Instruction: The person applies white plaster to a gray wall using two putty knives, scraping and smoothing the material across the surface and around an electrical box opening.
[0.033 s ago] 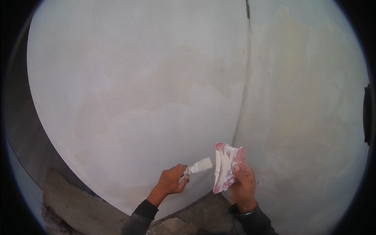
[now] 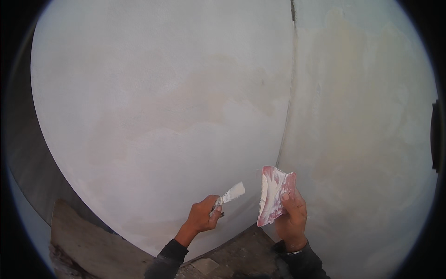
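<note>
Both forearms rise from below, left hand (image 2: 202, 217) and right hand (image 2: 291, 218) each closed in a grip.

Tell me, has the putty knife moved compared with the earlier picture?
No. The putty knife in the left hand sits at the same spot against the vertical wall seam, blade tip short of the pink board.

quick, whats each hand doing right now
Left hand: closed on a putty knife.
Right hand: gripping a pink board smeared with white filler.
</note>
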Demonstrator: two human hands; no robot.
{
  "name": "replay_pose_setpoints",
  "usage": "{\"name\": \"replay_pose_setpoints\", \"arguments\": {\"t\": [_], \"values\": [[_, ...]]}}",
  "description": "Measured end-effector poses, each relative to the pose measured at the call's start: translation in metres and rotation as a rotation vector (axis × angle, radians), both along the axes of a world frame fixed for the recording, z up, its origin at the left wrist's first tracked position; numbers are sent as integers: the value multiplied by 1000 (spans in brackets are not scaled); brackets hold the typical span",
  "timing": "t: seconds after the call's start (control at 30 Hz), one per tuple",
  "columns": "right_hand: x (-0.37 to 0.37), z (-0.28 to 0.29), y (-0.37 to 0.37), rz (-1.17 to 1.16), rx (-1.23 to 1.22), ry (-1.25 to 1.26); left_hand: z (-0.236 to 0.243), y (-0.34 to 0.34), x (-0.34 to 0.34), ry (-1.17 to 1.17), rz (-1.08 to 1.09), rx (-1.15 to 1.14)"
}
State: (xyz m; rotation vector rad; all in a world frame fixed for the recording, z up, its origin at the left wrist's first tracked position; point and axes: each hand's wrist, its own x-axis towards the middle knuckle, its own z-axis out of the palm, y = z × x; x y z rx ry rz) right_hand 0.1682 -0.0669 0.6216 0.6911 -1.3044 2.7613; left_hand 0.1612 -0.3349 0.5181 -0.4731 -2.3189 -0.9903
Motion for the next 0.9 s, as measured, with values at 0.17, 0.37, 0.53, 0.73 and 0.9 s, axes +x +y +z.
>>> {"name": "replay_pose_setpoints", "arguments": {"t": [0.17,0.37,0.53,0.73,0.9], "values": [[-12,-20,2,-43,12,-129,21,3,31,-445,-386,931],[-21,-21,9,262,56,-310,54,28,22,-598,-877,1019],[-9,9,5,325,35,-271,71,12,10,-776,-938,921],[-3,30,1,147,32,-96,25,-31,20,-958,-521,740],[-23,-6,-10,-235,121,81,-2,-28,46,-784,-597,1079]]}}
